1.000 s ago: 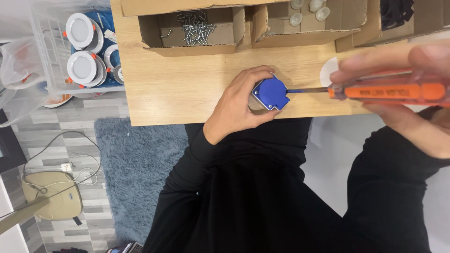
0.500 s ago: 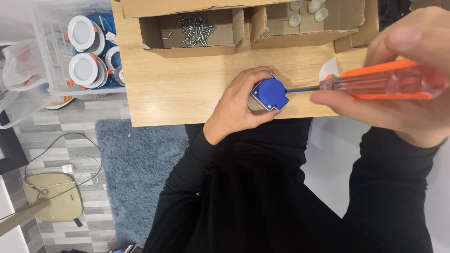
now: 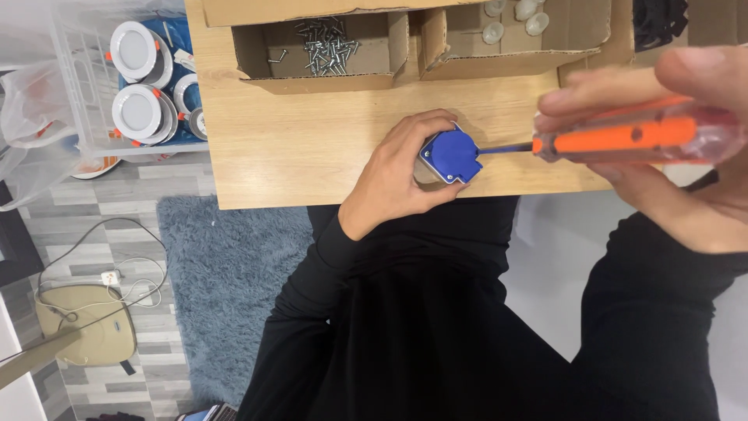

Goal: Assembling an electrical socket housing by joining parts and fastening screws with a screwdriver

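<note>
Bin of round lamps [image 3: 136, 86] far left, screw box [image 3: 323, 47] at desk's [image 3: 280, 148] back. Left hand [image 3: 397, 175] clasps blue part [image 3: 452, 154] at desk's front edge, unmoved. Right hand [image 3: 686, 148] grips orange screwdriver [image 3: 623, 136], tip at part's right side; since a second ago that hand has rolled over the handle (mid-turn, likely).

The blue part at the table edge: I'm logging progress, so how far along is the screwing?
Done: the blue part already shows small screws at its corners. In hand: the left hand steadies it while the right hand drives the orange screwdriver into its side. Left: loose screws remain in the cardboard box.
</note>
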